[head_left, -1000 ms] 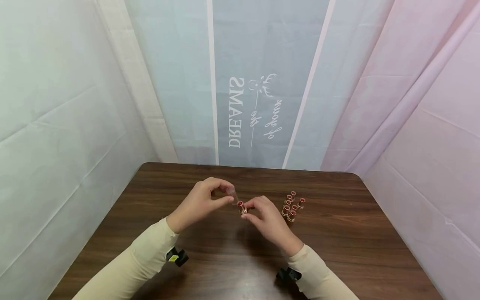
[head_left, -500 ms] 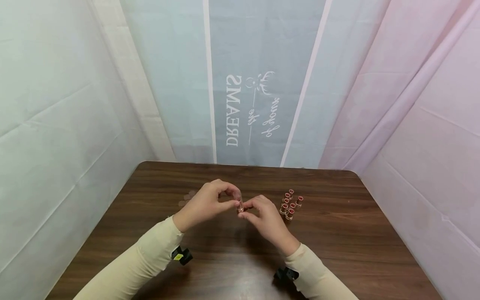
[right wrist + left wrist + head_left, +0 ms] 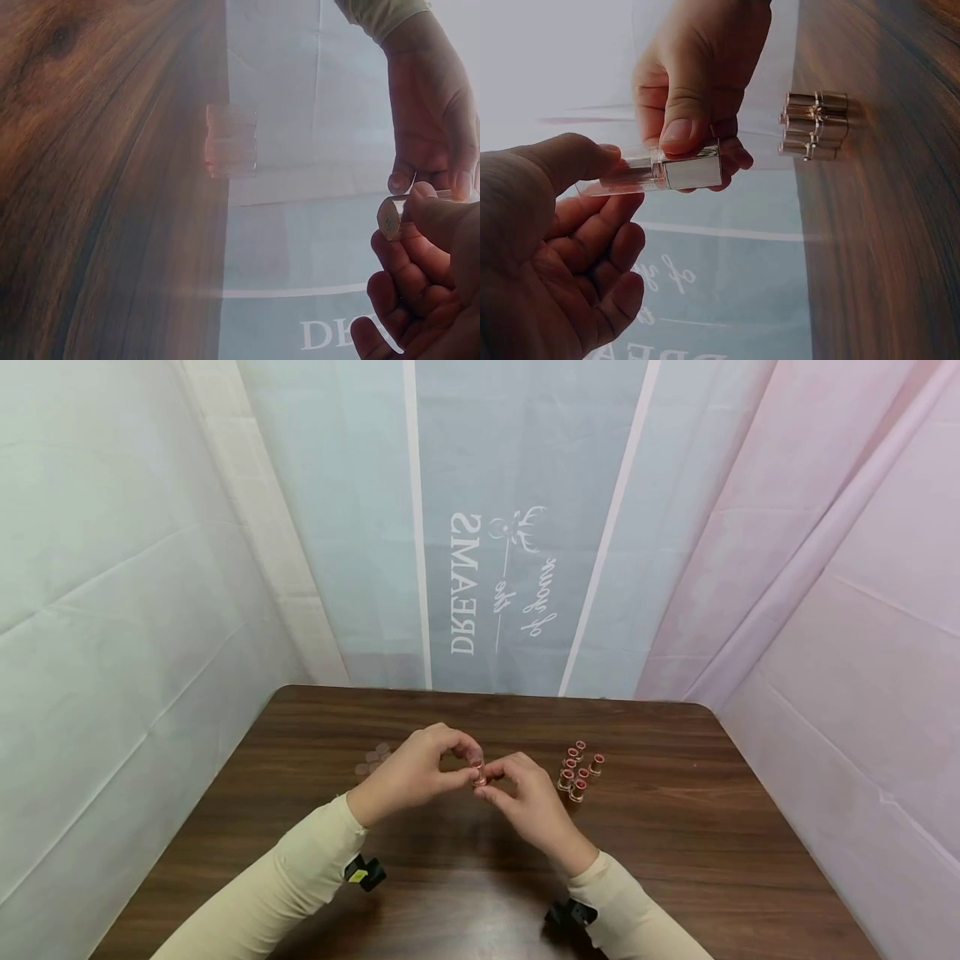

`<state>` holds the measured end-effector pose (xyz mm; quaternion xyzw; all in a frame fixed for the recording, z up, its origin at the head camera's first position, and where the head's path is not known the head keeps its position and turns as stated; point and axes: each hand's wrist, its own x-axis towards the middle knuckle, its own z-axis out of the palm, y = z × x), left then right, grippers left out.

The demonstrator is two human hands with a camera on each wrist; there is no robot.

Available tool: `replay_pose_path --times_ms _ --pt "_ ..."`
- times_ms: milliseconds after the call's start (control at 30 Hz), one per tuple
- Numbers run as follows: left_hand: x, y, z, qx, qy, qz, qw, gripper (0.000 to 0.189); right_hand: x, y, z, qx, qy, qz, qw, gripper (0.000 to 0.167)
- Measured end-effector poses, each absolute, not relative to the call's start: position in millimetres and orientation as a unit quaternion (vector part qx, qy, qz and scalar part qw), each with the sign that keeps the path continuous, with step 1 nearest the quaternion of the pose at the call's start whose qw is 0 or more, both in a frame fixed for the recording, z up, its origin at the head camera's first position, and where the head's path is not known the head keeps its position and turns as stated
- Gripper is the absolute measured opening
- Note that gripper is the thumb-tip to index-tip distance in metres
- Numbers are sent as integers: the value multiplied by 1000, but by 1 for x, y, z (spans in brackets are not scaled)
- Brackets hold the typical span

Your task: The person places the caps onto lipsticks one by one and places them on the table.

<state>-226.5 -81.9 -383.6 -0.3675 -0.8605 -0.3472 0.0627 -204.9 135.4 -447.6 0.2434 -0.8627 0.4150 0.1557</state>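
A clear, colourless plastic cap sat around the upper part of a rose-gold metal lipstick-style tube, whose narrower shiny section showed through the see-through wall. The boxy base, with flat, mirror-bright faces, stuck out of the cap's mouth, and its end face bore a small mark too tiny to read. Whether the cap was fully seated could not be told.

The left hand pinched the cap between thumb and fingers, while the right hand gripped the base the same way. Cap and tube were held in the air between the two hands, above the dark brown wood-grain table.

Beside the right hand, a cluster of uncapped rose-gold tubes stood upright on the table, close together. Each that showed had red at its upper end; whether this was a rim or a filling could not be made out. Past the left hand lay a small group of clear, pinkish-looking plastic caps, partly hidden behind it.
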Motion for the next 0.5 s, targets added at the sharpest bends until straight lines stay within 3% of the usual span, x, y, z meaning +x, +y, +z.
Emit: replay_pose_path --times_ms 300,500 --pt "-218 -91 -396 -399 -856 -318 81 15 -205 133 -449 287 -875 358 153 20" --pt "-212 -96 -409 -389 -857 -329 79 29 -202 131 -454 295 -888 329 129 19"
